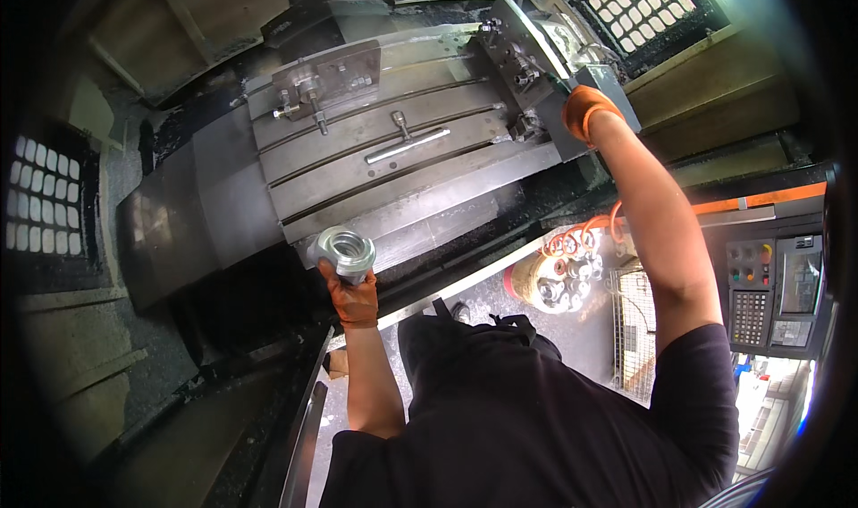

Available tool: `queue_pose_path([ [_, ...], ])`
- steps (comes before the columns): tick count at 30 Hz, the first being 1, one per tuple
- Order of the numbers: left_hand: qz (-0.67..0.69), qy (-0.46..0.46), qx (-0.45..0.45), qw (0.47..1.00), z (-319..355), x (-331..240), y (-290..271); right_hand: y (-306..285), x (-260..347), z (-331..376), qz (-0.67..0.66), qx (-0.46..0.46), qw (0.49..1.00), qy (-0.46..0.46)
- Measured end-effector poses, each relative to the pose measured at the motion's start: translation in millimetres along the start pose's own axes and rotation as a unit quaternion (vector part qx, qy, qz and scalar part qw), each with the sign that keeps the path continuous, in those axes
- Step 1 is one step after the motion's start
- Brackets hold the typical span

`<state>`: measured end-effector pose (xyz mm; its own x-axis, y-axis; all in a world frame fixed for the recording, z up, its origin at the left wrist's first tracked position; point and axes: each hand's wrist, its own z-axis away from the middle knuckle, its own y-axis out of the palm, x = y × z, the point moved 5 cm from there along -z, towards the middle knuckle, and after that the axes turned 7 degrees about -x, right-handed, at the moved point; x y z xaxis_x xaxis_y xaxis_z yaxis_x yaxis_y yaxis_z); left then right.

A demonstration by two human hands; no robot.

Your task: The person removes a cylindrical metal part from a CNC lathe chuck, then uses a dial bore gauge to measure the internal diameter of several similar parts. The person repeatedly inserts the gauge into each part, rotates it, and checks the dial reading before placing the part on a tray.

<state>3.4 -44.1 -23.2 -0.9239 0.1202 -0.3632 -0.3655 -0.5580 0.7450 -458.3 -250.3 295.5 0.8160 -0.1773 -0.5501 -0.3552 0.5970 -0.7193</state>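
Note:
My left hand (356,302), in an orange glove, is closed around a shiny ring-shaped metal part (346,247) with a wide round opening. It holds the part up near the front edge of the slotted machine table (322,173). Farther right, my right hand (590,111), also in an orange glove, is curled beside an upright metal fixture plate (534,39). Whatever lies within its fingers is hidden. Bolts and clamps stick out from the plate's left face. A T-shaped metal handle (407,146) lies on the table between the two hands.
Another fixture plate (344,72) with a clamp screw stands at the back left. Below the front edge, a round container (547,282) holds several metal parts near a coiled orange hose (572,238). A control panel (776,289) and a wire basket (633,334) are at the right.

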Motion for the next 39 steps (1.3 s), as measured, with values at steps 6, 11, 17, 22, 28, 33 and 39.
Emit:
queue_pose_path([
  [6, 0.004, 0.055, 0.031, 0.998, -3.8, -21.2, 16.9, 44.3, -40.0, 2.6, -0.263, -0.116, 0.957, 0.045],
  [11, 0.037, 0.097, 0.006, 0.995, -32.2, -61.0, 31.0, 101.2, -22.7, 66.3, -0.55, 0.015, 0.809, -0.205],
  [17, 0.083, 0.102, -0.023, 0.991, -47.3, -108.2, 51.8, 124.1, 69.7, 255.1, -0.681, 0.104, 0.562, -0.457],
  [22, 0.124, 0.134, -0.047, 0.982, -21.5, -135.8, 103.2, 156.3, 114.1, 254.9, -0.457, 0.038, 0.765, -0.453],
  [28, 0.099, 0.166, -0.061, 0.979, -11.0, -149.1, 106.4, 142.6, 128.7, 263.4, -0.532, 0.065, 0.747, -0.394],
  [33, 0.13, 0.165, -0.063, 0.976, 2.4, -147.6, 119.8, 135.8, 137.5, 265.5, -0.455, -0.023, 0.776, -0.436],
  [39, 0.15, 0.145, -0.042, 0.977, 0.2, -142.2, 123.6, 135.9, 132.9, 265.0, -0.466, -0.004, 0.777, -0.424],
])
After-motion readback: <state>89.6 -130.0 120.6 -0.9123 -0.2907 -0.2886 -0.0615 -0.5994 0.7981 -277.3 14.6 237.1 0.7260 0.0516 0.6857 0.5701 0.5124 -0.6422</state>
